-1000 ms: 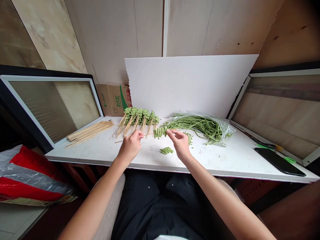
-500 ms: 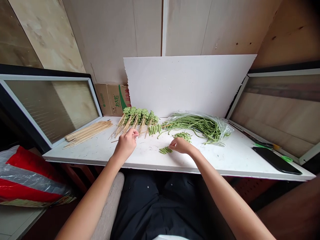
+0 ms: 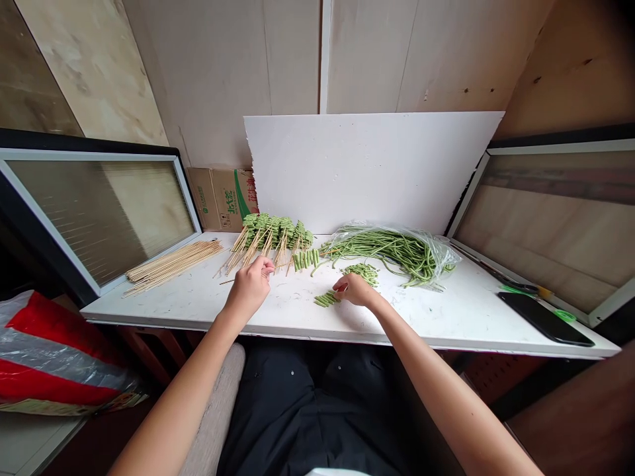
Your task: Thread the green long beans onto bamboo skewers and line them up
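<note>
My left hand (image 3: pixel 252 281) is closed in a pinch round a thin bamboo skewer, whose tail end sticks out to the left of the hand. On the skewer's other end, cut green bean pieces (image 3: pixel 306 260) sit side by side. My right hand (image 3: pixel 356 291) is low over the table, its fingers drawn together at the right end of a short row of cut bean pieces (image 3: pixel 325 299). What lies between those fingertips is hidden. Just behind the right hand is a small heap of cut bean pieces (image 3: pixel 362 271).
Finished bean skewers (image 3: pixel 270 235) are piled at the back left, beside loose bamboo skewers (image 3: pixel 173 264). Long green beans (image 3: pixel 391 251) lie in a clear plastic bag. A black phone (image 3: pixel 544 318) is on the white table's (image 3: pixel 446 324) right end. A cardboard box (image 3: pixel 221 198) and white board (image 3: pixel 372 172) stand behind.
The whole view has shifted slightly. My left hand keeps its hold on the skewer, and my right hand stays at the row of bean pieces with only a slight shift of its fingers.
</note>
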`<control>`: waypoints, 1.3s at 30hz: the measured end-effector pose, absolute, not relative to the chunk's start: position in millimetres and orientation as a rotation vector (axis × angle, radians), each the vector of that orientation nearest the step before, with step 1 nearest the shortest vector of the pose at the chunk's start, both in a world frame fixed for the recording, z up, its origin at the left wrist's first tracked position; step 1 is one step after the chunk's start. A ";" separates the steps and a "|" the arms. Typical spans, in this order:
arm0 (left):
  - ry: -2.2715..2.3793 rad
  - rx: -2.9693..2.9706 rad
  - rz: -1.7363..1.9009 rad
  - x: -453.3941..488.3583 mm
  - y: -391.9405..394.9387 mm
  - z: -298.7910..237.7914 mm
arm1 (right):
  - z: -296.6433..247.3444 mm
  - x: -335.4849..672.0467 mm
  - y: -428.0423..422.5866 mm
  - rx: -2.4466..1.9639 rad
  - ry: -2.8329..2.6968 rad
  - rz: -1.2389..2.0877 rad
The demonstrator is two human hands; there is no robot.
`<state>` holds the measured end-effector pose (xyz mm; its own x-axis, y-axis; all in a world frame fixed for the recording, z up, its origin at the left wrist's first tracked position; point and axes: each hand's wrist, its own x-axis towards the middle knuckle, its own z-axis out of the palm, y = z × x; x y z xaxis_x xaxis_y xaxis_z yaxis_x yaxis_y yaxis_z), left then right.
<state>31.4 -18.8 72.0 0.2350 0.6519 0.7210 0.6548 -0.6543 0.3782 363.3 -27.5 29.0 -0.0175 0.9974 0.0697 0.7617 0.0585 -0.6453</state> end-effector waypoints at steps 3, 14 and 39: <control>-1.302 -2.438 -1.429 30.1 -19.0 73.6 | 37.8 372.8 -28.8 -1.564 -1.695 0.696; -1.268 -2.440 -1.458 31.6 -25.7 78.9 | 76.7 372.9 -46.0 -0.851 -1.301 1.205; -1.310 -2.462 -1.392 30.6 -21.4 73.1 | 76.4 351.9 -52.4 -0.800 -1.169 1.168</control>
<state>30.6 -21.4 73.1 0.2485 0.6527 0.7157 0.6748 -0.6467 0.3555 351.9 -52.4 76.4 -0.0226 0.9640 0.2651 -0.2636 0.2500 -0.9317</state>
